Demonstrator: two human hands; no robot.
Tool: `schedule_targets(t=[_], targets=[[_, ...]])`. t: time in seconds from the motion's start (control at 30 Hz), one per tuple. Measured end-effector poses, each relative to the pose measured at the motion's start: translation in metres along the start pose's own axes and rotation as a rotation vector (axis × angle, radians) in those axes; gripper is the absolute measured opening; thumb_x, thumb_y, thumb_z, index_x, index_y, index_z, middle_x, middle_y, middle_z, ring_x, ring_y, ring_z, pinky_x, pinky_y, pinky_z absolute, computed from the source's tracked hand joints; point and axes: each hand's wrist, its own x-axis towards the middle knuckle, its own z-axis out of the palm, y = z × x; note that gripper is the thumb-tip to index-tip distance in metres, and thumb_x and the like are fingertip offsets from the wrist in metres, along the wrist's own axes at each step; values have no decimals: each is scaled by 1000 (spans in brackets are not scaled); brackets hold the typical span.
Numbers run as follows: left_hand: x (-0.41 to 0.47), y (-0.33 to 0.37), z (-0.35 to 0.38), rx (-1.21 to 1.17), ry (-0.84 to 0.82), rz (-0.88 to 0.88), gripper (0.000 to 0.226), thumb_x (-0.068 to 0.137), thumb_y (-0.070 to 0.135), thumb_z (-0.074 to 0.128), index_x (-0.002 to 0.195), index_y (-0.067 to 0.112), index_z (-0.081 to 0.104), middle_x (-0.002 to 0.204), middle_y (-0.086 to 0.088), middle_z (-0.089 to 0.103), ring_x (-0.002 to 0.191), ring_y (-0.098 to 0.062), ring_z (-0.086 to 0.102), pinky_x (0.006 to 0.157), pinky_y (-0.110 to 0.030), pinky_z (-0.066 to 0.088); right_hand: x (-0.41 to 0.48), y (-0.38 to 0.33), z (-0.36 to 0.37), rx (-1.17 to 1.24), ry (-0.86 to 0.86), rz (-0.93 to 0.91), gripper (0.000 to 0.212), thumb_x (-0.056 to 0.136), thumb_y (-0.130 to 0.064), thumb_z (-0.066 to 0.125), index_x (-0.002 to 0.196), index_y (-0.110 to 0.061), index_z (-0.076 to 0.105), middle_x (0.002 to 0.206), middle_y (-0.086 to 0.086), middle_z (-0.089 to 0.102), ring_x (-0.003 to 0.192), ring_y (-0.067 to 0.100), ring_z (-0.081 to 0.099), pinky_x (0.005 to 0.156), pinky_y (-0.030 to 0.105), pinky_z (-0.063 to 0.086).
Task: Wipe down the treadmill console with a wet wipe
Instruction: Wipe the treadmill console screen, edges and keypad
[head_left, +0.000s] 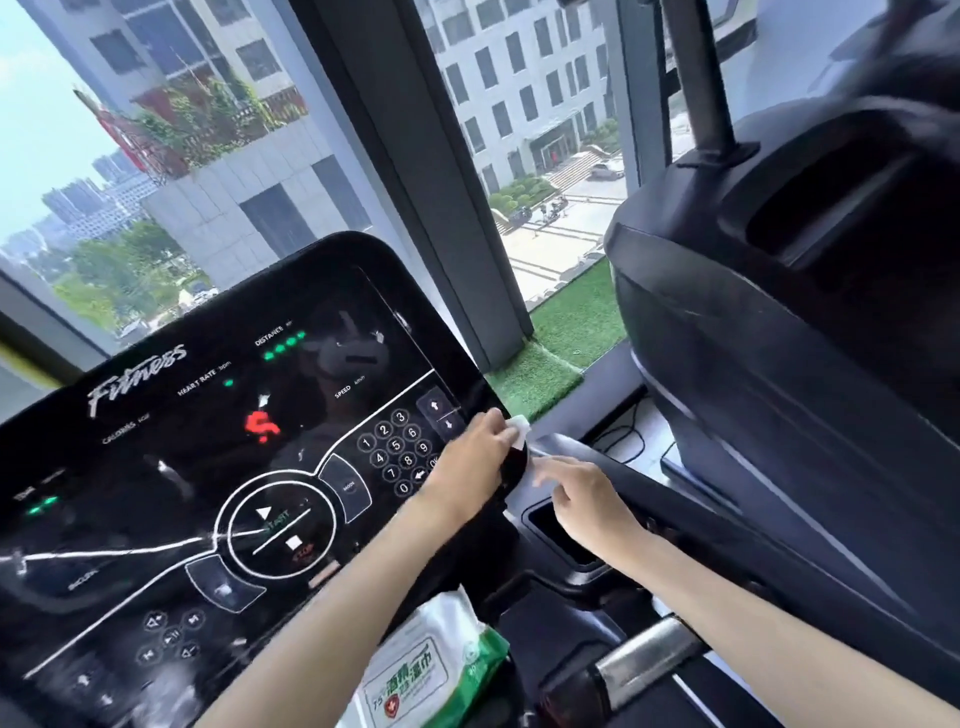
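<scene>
The black treadmill console (208, 467) fills the lower left, with lit green and red readouts, a number keypad and a round start/stop dial. My left hand (475, 460) presses a white wet wipe (519, 431) against the console's right edge, beside the keypad. My right hand (582, 501) is just to the right of it, fingers spread, touching the lower part of the wipe where it hangs over the edge. A white and green pack of wet wipes (431, 665) lies at the console's lower right, partly under my left forearm.
A neighbouring black machine (779, 364) stands close on the right. A silver and black handlebar (639, 660) lies at the lower right. A dark window pillar (415, 171) and a green artificial-grass sill (561, 343) are behind the console.
</scene>
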Motion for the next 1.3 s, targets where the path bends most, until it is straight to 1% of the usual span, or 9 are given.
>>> schedule_targets(t=[0.17,0.27,0.43,0.53,0.63,0.73,0.87,1.07,1.3], targets=[[32,-15,-24,-28,226,-207,48,79,-15,47,121,5,57,108,-10,49,98,-26,52,77,-41,53,12,-2,0,388,70,337,44,80,14,33,104,-12,59,98,2,67,96,14,63,75,12,48],[13,3,-1,44,1,-16,42,81,-10,46,118,8,58,109,-7,47,102,-22,46,74,-39,53,18,-8,-4,523,60,412,52,82,14,33,122,-15,50,114,5,63,94,7,60,66,3,42],[13,12,-2,83,-256,134,37,84,-3,45,112,15,62,97,2,42,101,-18,45,64,-27,39,23,-5,-9,625,0,435,58,83,16,31,130,-16,42,128,9,55,120,15,52,96,20,41],[24,9,-10,142,-164,111,37,81,-4,46,111,11,62,105,-4,46,104,-19,43,72,-34,50,27,-8,-8,612,-19,434,55,87,13,34,133,-15,40,129,0,54,119,9,51,85,4,39],[12,9,-3,92,-283,139,41,81,-5,45,111,15,64,92,5,42,97,-18,46,69,-33,47,28,-9,-10,652,-50,411,67,79,19,30,135,-17,38,135,8,50,127,15,45,98,19,40],[0,8,-1,112,-398,120,42,82,-5,43,110,17,66,89,4,42,95,-20,51,62,-30,39,26,-9,-11,592,-90,378,75,73,22,28,134,-21,37,135,6,52,128,13,44,84,14,43],[0,3,-7,110,-317,46,40,82,-6,43,107,17,66,87,2,39,91,-23,51,62,-30,35,27,-8,-5,577,-111,340,77,70,21,26,133,-22,39,133,8,55,128,15,46,101,31,40],[-7,12,-3,87,-342,74,30,82,-5,43,95,13,63,84,2,39,88,-24,50,60,-32,34,25,-12,-2,650,-94,384,70,77,21,31,130,-23,42,134,8,54,126,12,48,91,20,42],[-6,5,-22,81,-270,-43,46,82,-9,41,112,20,62,92,-4,45,82,-22,45,66,-33,39,23,-13,1,663,-36,371,70,74,22,27,123,-25,46,131,8,55,124,14,49,96,24,42]])
